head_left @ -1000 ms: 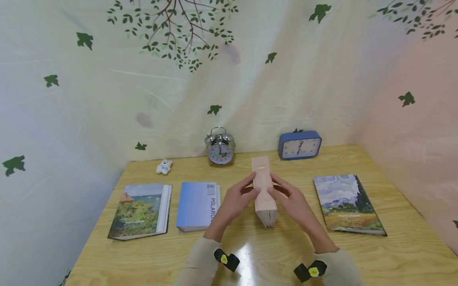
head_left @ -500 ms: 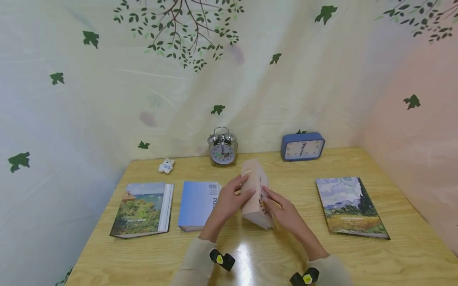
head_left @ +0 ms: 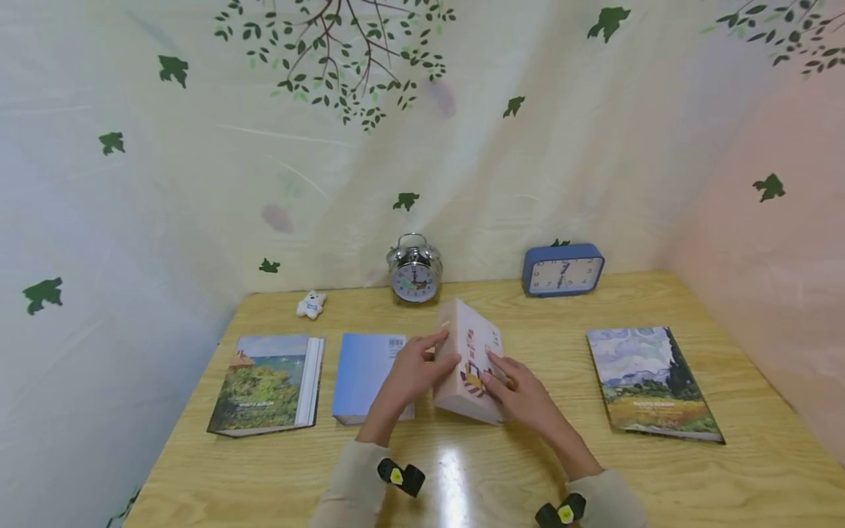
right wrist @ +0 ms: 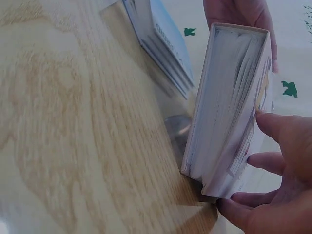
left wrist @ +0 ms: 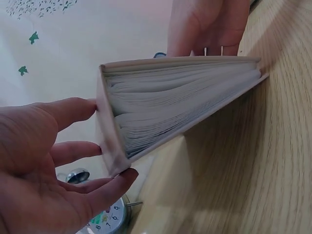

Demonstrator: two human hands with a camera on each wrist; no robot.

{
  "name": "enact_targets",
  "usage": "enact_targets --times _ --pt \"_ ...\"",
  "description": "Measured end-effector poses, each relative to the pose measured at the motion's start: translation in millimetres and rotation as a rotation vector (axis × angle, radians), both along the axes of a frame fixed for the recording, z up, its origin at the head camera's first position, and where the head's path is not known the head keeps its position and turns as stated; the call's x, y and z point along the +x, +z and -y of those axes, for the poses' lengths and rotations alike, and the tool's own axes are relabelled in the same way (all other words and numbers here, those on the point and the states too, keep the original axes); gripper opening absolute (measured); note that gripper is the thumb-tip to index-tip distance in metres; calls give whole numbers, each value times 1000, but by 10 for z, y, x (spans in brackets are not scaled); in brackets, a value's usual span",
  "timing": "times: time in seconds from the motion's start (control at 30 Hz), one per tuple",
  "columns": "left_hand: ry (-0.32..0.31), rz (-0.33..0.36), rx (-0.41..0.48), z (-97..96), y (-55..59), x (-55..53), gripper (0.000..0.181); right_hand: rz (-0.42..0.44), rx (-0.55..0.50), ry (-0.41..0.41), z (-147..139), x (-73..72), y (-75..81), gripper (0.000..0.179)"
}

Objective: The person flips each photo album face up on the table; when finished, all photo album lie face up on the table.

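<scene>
Pink album [head_left: 472, 367] in front of silver clock [head_left: 415, 282], slightly to its right, spine tipped up; cannot tell whether it touches the worktop [head_left: 264, 484]. Left hand [head_left: 412, 372]: fingers bent, gripping the spine. Right hand [head_left: 527, 396]: fingers bent, holding the picture cover. Blue clock [head_left: 565, 273] right of silver clock, bear [head_left: 311, 304] left of it. Blue album [head_left: 363, 374] in front and left of silver clock, partly covered by left arm.
</scene>
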State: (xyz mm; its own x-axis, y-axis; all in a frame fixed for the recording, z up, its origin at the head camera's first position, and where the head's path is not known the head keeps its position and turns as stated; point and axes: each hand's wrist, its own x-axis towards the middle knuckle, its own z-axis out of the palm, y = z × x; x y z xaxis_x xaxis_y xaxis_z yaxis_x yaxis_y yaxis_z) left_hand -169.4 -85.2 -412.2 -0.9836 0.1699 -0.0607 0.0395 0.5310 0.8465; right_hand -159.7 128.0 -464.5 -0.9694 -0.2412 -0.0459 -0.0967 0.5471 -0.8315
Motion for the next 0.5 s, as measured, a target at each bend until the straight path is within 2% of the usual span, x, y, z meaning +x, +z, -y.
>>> enact_targets --times 0.23,0.43,0.5 --pt "-28 57 21 7 -97 16 59 14 98 -20 -58 6 -1 63" --pt "-24 82 8 -58 -212 33 58 -39 173 -38 -90 2 -15 63" --pt "-16 72 1 -97 -242 27 57 -56 192 -42 -99 -2 -12 63"
